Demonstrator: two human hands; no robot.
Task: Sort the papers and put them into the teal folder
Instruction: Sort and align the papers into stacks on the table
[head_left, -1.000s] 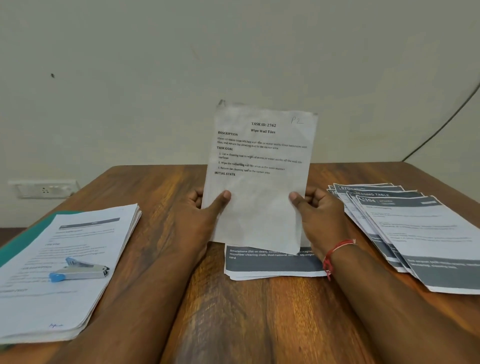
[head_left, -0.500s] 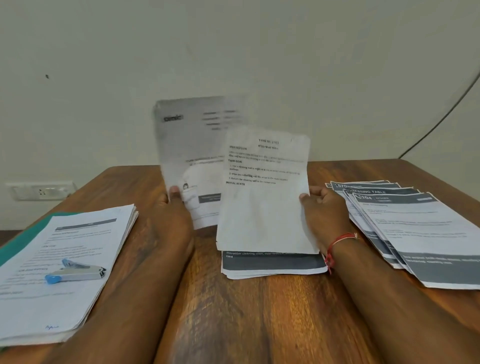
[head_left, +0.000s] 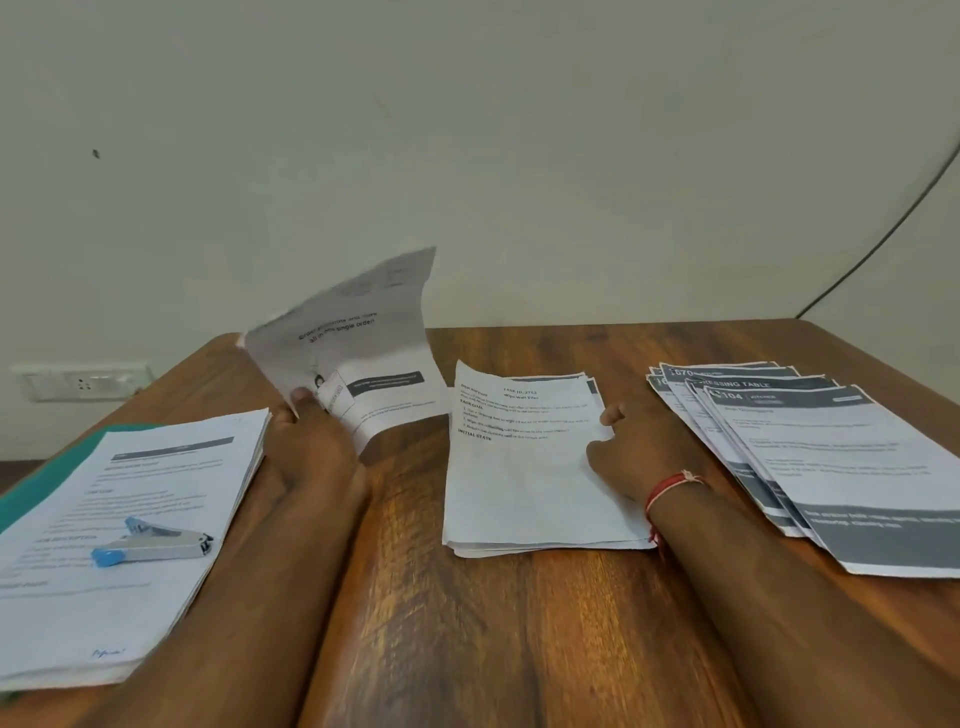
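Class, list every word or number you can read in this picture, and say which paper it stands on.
"TASK ID: 2762", "Wipe Wall Tiles", "TASK GOAL", "INITIAL STATE": middle sheet.
"all in one single order": raised sheet in the left hand.
"670", "RESSING TABLE" (start hidden), "104": fanned sheets on the right.
The left stack and all body text: too blurred to read.

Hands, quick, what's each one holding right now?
Left hand: pinches a sheet in the air.
Right hand: at the middle stack's edge; grip cannot be told.
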